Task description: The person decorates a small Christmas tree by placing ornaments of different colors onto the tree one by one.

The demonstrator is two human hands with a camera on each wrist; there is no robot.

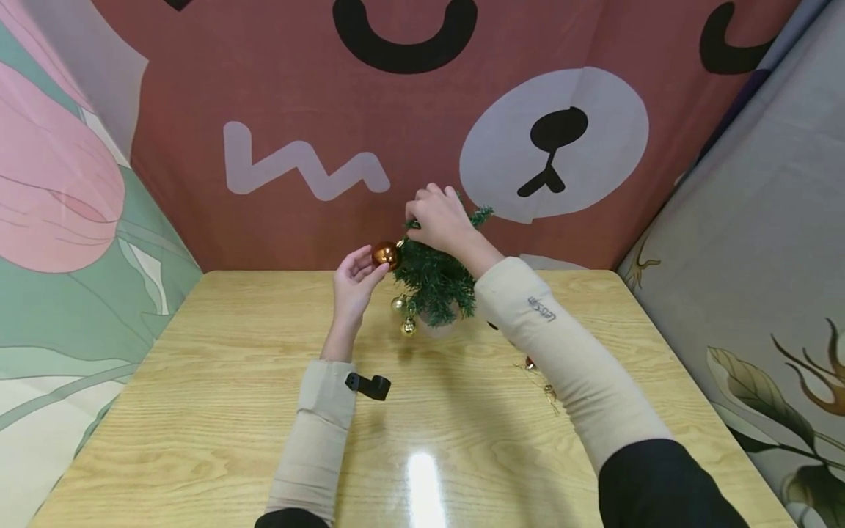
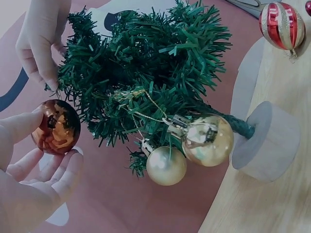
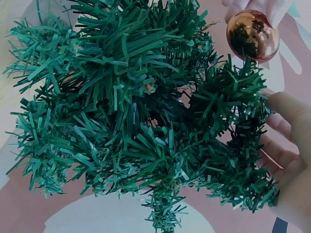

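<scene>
- Slippage: our left hand grasps a shiny copper-coloured ball ornament beside a bushy green artificial tree; its slick curve could skid loose.
- Our right hand touches a green tinsel branch; we cannot tell what it pinches.
- Tugging could topple the pale round base.

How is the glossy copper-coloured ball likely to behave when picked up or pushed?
The glossy copper-coloured ball would probably roll, being round. Its mirror-like surface may be slippery. Perhaps it is light: the left hand holds it by thumb and fingers.
</scene>
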